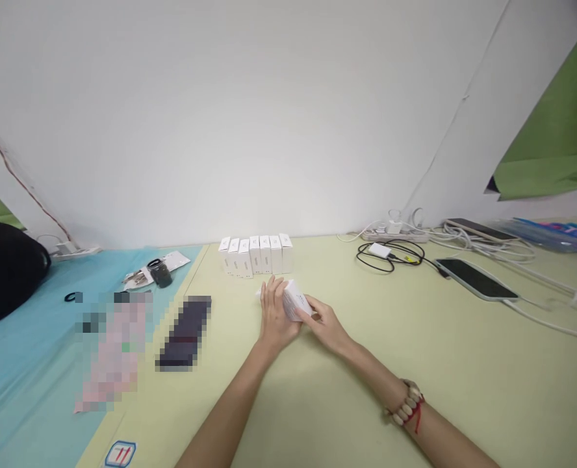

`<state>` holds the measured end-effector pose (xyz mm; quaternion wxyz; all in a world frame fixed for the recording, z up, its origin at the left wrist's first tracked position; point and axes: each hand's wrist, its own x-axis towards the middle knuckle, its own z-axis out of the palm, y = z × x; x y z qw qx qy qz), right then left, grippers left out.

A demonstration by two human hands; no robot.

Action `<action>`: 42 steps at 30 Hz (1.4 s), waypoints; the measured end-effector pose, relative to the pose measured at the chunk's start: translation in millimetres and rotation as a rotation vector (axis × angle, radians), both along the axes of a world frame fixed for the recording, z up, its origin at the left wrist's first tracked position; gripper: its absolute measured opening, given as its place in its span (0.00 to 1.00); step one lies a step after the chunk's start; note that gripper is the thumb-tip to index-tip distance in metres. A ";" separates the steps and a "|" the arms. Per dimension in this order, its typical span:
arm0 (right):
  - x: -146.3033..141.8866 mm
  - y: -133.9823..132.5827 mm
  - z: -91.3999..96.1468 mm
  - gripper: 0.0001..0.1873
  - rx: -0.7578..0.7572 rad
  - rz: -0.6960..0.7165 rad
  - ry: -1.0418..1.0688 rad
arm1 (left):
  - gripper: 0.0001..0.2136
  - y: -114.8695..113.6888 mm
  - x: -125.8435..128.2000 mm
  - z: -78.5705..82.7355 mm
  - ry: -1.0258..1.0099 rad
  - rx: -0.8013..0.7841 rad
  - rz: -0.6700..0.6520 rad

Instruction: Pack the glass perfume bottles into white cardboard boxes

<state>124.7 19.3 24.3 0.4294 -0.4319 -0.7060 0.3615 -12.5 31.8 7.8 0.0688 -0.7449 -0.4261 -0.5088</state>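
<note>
Near the middle of the table, a small white box (295, 301) with fine print is held tilted between my two hands. My left hand (275, 315) wraps round its left side, the back of the hand toward me. From the right, my right hand (326, 325) grips the box with thumb and fingers at its lower right edge. A white flap or edge pokes out left of my left fingers; what it belongs to I cannot tell. Just behind, several similar white boxes (256, 257) stand upright in a row close to the wall.
A blurred dark item (185, 333) lies to the left, beside a blue cloth (39, 364) bearing a blurred pink item (115, 351) and a dark jar (160, 273). At right are a phone (476, 278), a white charger (379, 250), a power strip (396, 235) and tangled cables.
</note>
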 end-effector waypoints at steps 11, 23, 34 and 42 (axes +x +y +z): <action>4.9 -9.6 13.7 0.11 0.164 -0.116 -0.351 | 0.28 -8.6 7.4 1.9 0.016 -0.011 -0.057; 14.3 -3.6 5.3 0.21 0.322 -0.318 -0.536 | 0.29 -3.9 -0.2 10.1 0.027 -0.050 -0.068; 8.8 -5.2 13.7 0.14 0.844 -0.239 -0.555 | 0.30 4.7 -3.9 4.4 -0.017 -0.044 0.004; 8.7 -3.7 9.9 0.11 0.713 -0.254 -0.479 | 0.29 5.2 -2.5 2.5 0.046 -0.015 -0.062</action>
